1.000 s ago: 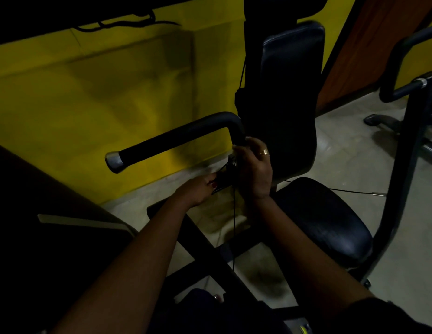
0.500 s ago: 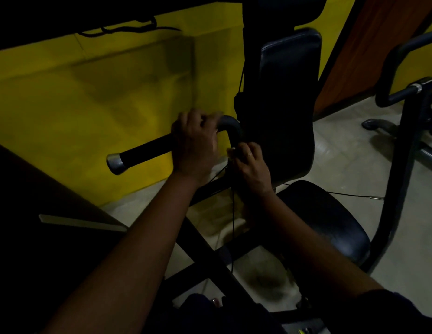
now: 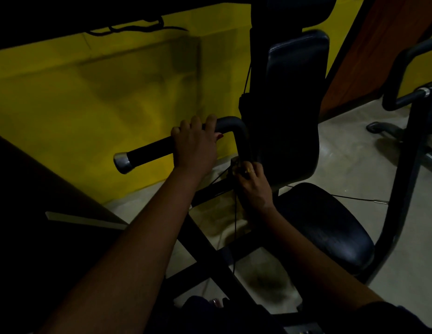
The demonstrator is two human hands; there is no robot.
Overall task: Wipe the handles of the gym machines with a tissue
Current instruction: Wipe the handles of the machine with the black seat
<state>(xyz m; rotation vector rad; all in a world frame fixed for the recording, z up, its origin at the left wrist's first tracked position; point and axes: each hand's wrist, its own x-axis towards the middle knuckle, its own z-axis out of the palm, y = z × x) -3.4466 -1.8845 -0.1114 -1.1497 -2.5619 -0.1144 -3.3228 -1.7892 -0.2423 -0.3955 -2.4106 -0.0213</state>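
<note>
A yellow wall (image 3: 89, 104) fills the left of the view and a pale floor (image 3: 354, 153) the right. Between them stands the dark gym machine, with its tall back pad (image 3: 297, 104) and its seat pad (image 3: 325, 227) below. A second machine (image 3: 407, 141) stands at the far right, well apart, and no hand touches it.

The handle (image 3: 149, 150) of the near machine runs from a metal end cap (image 3: 122, 162) toward the right, then bends down beside the back pad. The left hand (image 3: 195, 145) grips the horizontal part near the bend, with its fingers wrapped over the top of the bar. The right hand (image 3: 254, 186) is lower, at the foot of the upright part. Its fingers are bent against the bar, but the light is too weak to tell if they pinch something. The tissue cannot be seen; probably it is under one of the hands.

As a judgement, the task is not far along. Only this one handle is under work, the part toward the end cap seems not yet wiped, and the second machine is left to do. A thin cable (image 3: 235, 225) hangs just beside the right hand and may disturb the wiping there.
</note>
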